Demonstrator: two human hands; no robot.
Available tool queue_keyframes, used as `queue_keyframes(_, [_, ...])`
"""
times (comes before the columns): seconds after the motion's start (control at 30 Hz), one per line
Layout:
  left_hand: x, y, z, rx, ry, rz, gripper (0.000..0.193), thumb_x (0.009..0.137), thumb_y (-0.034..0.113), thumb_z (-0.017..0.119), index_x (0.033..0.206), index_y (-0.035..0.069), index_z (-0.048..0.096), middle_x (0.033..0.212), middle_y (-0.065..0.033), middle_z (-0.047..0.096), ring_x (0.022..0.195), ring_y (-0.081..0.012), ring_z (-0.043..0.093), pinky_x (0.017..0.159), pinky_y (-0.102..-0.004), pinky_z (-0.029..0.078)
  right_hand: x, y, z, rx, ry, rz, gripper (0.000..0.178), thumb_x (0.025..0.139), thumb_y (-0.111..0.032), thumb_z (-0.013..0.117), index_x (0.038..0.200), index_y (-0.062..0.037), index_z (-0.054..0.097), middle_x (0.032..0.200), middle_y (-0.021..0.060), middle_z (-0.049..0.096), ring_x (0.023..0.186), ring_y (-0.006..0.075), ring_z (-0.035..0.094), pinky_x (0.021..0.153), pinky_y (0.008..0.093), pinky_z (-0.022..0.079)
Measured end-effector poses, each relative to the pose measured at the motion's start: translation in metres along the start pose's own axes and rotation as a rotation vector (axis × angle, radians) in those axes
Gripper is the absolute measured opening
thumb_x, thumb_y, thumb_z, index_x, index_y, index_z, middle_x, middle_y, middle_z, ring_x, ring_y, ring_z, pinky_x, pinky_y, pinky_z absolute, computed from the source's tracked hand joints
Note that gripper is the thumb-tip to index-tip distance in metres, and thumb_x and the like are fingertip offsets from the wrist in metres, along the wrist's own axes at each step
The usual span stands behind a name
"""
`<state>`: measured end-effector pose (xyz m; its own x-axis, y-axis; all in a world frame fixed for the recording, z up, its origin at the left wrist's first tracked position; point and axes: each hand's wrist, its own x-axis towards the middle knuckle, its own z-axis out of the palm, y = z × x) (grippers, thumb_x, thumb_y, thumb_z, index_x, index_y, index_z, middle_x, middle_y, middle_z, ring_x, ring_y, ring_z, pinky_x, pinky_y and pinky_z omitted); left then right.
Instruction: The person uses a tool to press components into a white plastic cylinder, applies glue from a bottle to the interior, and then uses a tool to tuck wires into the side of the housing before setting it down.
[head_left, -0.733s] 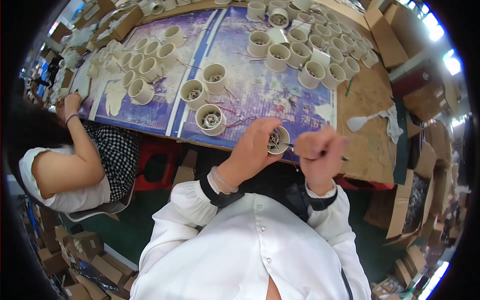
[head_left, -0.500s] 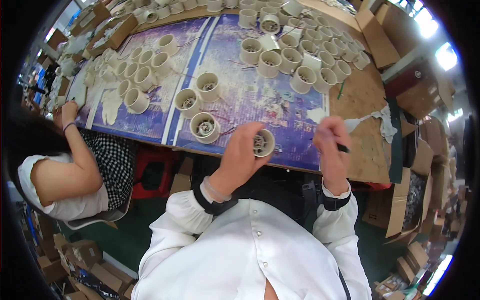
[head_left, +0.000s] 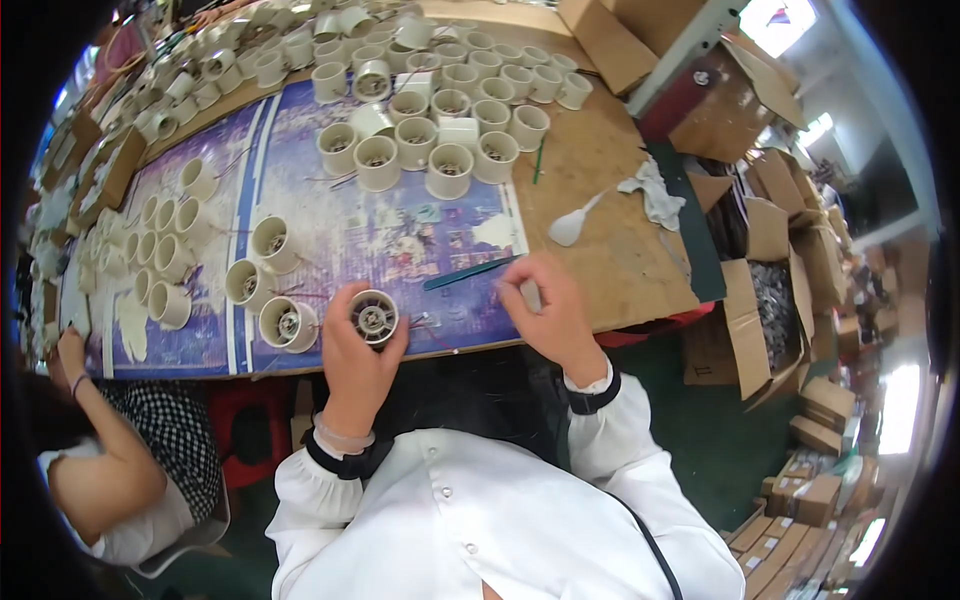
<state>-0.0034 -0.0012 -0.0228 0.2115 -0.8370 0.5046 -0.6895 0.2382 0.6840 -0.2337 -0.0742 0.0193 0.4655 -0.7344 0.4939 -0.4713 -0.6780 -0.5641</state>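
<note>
My left hand (head_left: 357,352) grips a cream-coloured round socket (head_left: 374,316) with a metal centre, its open end facing up, just above the near edge of the patterned blue mat (head_left: 400,240). My right hand (head_left: 550,310) rests on the mat's right edge with fingers curled; a small pale piece shows between the fingers, too small to tell what it is. A thin green stick (head_left: 468,272) lies on the mat just left of that hand. Three similar sockets (head_left: 288,323) stand left of the held one.
Many more cream sockets (head_left: 440,150) crowd the back of the wooden table (head_left: 600,200). A white plastic spoon (head_left: 572,225) and a crumpled rag (head_left: 655,195) lie to the right. Cardboard boxes (head_left: 770,300) stand on the floor at right. Another person (head_left: 110,470) sits at my left.
My right hand came down from a raised position onto the mat beside the green stick. The left hand kept hold of the socket. The view swung right and nearer to the table.
</note>
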Motion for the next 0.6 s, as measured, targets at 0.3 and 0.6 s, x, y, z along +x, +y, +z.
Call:
queue_keyframes(0.3, [0.001,0.004,0.004,0.082,-0.004,0.107,0.068,0.074,0.009,0.077,0.127,-0.003,0.037,0.116,-0.0166,0.054,0.103,-0.0310,0.056,0.091,-0.0374,0.044,-0.016,0.064,-0.022,-0.117,0.502,0.536,0.027,0.082,-0.012,0.070,0.103,-0.0013,0.057,0.091,0.0098,0.060,0.080,0.0203,0.058,0.072,0.0315,0.047])
queue_keyframes(0.6, [-0.004,0.000,-0.001,0.234,-0.012,0.168,0.072,0.073,0.015,0.080,0.127,-0.003,0.036,0.117,-0.0190,0.053,0.102,-0.0355,0.055,0.090,-0.0403,0.044,-0.020,0.025,-0.002,0.162,0.298,0.397,0.029,0.088,-0.013,0.064,0.110,0.0010,0.052,0.094,0.0102,0.064,0.083,0.0163,0.061,0.073,0.0277,0.048])
